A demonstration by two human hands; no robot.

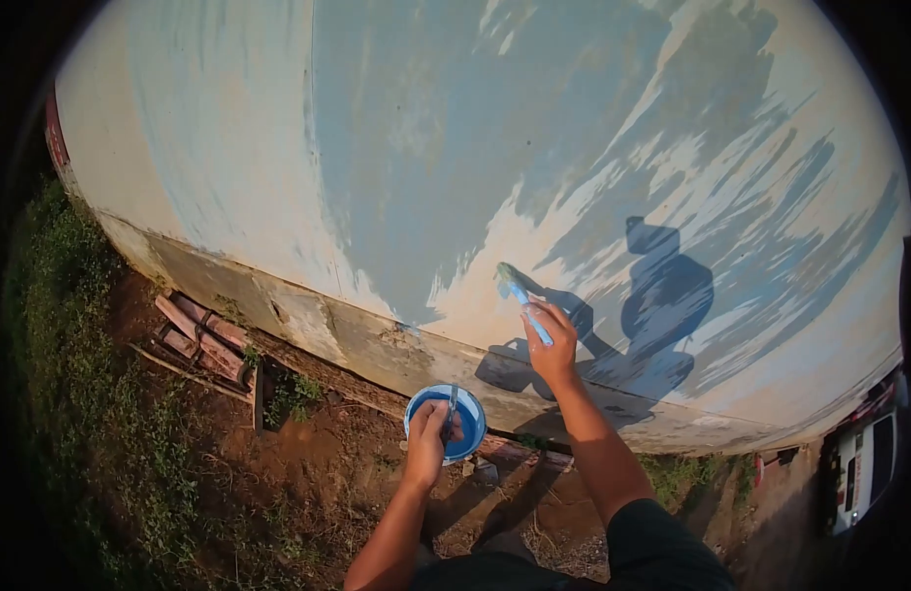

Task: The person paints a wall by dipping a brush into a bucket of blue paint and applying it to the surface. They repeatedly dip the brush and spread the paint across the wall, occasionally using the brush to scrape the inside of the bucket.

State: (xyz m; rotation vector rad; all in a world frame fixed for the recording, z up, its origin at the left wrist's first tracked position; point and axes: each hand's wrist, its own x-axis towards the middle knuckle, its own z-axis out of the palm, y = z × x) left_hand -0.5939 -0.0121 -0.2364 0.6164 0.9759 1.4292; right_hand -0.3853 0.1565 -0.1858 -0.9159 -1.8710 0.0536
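Observation:
A paintbrush with a light blue handle is gripped in my right hand, its bristles against an unpainted cream part of the wall. Blue-grey paint in rough strokes covers much of that wall above and to the right. My left hand is closed on the bucket, a round white-rimmed one with blue paint inside, and a strip that looks like its handle crosses the opening by the fingers. The bucket hangs below the wall's base, lower left of the brush.
Wooden planks lie on the dirt at the left, beside green weeds. A stained concrete ledge runs along the wall's foot. A white vehicle stands at the far right. Shadows fall across the wall.

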